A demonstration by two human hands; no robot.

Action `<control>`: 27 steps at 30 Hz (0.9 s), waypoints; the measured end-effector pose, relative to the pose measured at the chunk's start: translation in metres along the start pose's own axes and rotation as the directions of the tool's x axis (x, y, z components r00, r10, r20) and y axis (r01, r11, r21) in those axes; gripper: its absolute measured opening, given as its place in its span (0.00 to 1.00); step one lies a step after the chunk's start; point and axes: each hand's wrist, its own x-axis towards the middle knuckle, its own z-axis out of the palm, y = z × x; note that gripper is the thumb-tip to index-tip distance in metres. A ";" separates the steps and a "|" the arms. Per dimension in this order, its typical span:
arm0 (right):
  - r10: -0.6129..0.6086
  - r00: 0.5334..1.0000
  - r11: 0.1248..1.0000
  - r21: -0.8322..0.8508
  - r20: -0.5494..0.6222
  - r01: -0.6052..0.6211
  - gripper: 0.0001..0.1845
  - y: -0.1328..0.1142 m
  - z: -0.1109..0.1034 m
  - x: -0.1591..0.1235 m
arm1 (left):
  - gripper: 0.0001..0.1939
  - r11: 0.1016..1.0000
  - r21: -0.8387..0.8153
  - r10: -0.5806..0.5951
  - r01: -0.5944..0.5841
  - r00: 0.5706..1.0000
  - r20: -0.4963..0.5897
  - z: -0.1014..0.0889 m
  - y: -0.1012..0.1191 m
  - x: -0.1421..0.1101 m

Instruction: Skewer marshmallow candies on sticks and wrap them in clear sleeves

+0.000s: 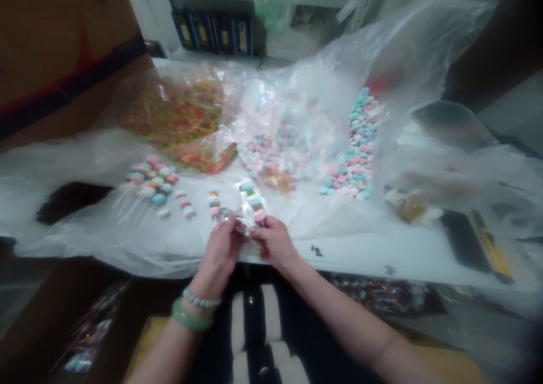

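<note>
Both of my hands meet at the table's front edge around a candy skewer [253, 199] of stacked pink, blue, green and white pieces in a clear shiny wrapper. My left hand [224, 241] is closed, pinching the wrapper's lower left side. On the other side, my right hand [275, 241] is closed round the skewer's lower end. The fingertips are partly blurred. Just left of them lie a short candy stack [214, 202] and another stack [185, 205]. Farther left is a pile of candy skewers [153, 179] with white sticks.
Behind are a bag of orange and green candies [182, 118] and loose pastel candies [360, 146] on plastic sheeting. A dark flat object [464, 240] and a yellow cutter [495, 254] lie at right. A cardboard box [63, 50] stands at left. Wrapped candies [91, 333] fill a box below.
</note>
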 end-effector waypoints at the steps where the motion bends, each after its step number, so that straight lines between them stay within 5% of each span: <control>1: 0.009 1.000 0.999 -0.036 -0.007 -0.010 0.10 0.000 -0.002 -0.002 | 0.10 1.000 0.010 -0.007 0.007 1.000 0.001 -0.003 0.002 0.000; 5: 0.086 0.996 0.987 -0.135 -0.023 -0.089 0.13 0.002 -0.002 -0.007 | 0.05 0.997 -0.075 0.029 -0.033 0.998 -0.059 -0.010 0.011 0.004; 12: 0.049 0.999 0.977 -0.207 -0.012 -0.051 0.12 0.005 0.007 -0.011 | 0.06 0.976 -0.181 0.084 -0.118 0.979 -0.186 -0.013 0.015 0.002; 19: -0.105 0.994 0.938 -0.335 -0.014 0.094 0.09 0.007 0.002 0.000 | 0.07 0.987 0.069 -0.145 0.148 0.988 -0.054 -0.019 0.007 -0.002; 27: -0.261 0.965 0.764 -0.607 0.023 0.221 0.17 -0.004 -0.012 -0.005 | 0.07 0.957 -0.229 -0.215 0.177 0.965 -0.153 -0.039 0.034 0.017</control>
